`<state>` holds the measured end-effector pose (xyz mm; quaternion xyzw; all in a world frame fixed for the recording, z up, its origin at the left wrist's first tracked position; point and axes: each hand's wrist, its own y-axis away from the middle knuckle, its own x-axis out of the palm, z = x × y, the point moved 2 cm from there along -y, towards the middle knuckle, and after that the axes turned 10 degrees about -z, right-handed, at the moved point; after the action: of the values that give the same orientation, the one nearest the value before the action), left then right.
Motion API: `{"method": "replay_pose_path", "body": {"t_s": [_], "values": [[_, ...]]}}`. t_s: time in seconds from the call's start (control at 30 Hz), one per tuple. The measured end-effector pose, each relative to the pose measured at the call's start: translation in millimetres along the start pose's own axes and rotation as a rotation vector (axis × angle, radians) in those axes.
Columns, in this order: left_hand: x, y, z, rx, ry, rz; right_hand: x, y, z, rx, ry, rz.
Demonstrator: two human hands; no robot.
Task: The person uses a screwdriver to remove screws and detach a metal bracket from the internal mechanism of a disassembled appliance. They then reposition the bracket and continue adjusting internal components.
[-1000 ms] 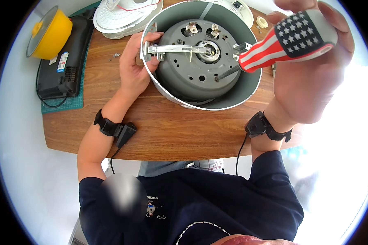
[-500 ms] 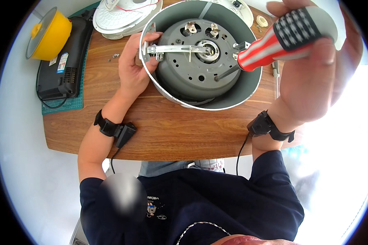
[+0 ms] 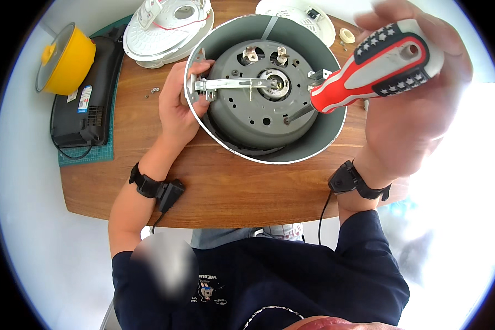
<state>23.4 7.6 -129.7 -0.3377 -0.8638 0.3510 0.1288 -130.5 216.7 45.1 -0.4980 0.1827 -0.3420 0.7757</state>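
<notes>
A round grey metal appliance shell (image 3: pixel 331 124), which looks like a rice cooker body, stands on the table with its inside facing up. Within it sits a dark grey drum (image 3: pixel 242 124) with holes, two metal terminals and a round metal centre. A metal lever (image 3: pixel 231 83) runs from the left rim to that centre. My left hand (image 3: pixel 176 104) is closed on the left rim, its fingertips inside beside the lever's bracket. My right hand (image 3: pixel 418 115), partly blurred, holds a red, white and black screwdriver (image 3: pixel 374 69) by its handle. The screwdriver's tip meets the drum's lower right face.
White plastic covers (image 3: pixel 165 36) and another white round cover (image 3: pixel 319 22) lie at the back. A yellow pot (image 3: pixel 71 60) and a black appliance (image 3: pixel 82 115) rest on a green mat (image 3: pixel 105 151) at left. Small screws (image 3: pixel 155 90) lie left of the shell.
The screwdriver handle has turned in my right hand, and my thumb no longer crosses its front. The tip stays at the same spot on the drum. My left hand keeps its hold.
</notes>
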Motion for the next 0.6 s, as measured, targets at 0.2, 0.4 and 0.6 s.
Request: {"method": "replay_pose_path", "body": {"t_s": [0.2, 0.4, 0.6], "values": [[-3.5, 1.7, 1.0, 0.019, -0.029, 0.011, 20.8, 9.2, -2.0, 0.044, 0.177, -0.157], [-1.0, 0.9, 0.9, 0.016, 0.002, 0.008, -2.0, 5.9, -9.0, -0.050, 0.136, -0.108], [-1.1, 0.6, 1.1, 0.007, -0.021, 0.026, 10.3, 11.5, -1.6, 0.008, 0.203, -0.213]]}}
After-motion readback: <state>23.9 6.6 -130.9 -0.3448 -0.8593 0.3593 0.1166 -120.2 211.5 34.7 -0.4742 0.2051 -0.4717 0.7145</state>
